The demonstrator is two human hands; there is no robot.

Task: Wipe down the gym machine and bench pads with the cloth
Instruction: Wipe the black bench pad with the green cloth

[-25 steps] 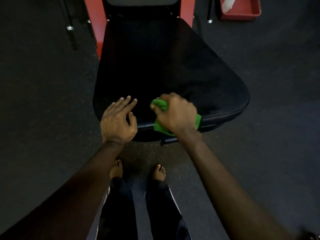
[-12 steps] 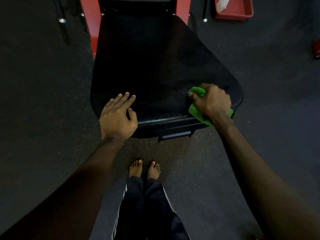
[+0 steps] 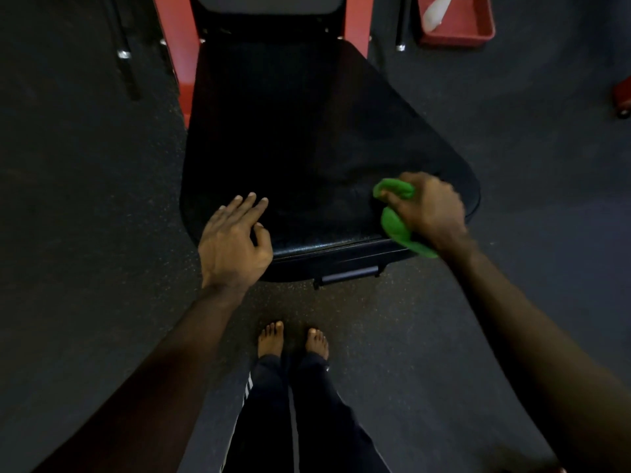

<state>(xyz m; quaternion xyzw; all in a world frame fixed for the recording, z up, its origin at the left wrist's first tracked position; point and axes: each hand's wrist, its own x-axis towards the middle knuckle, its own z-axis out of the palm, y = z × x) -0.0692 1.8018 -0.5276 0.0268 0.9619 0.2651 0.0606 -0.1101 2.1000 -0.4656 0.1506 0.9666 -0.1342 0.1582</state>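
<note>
A black padded seat of a gym machine fills the middle of the head view, wider at its near end. My right hand grips a bunched green cloth and presses it on the seat's near right corner. My left hand rests flat on the near left edge of the pad, fingers straight and pointing forward. Part of the cloth is hidden under my right palm.
Red frame posts rise on both sides of the seat's far end. A red tray sits on the floor at the back right. A dark handle bar juts under the seat's front. My bare feet stand on dark rubber flooring.
My right hand swept the cloth from the seat's near middle to its near right corner, then held about there. My left hand stayed on the left edge.
</note>
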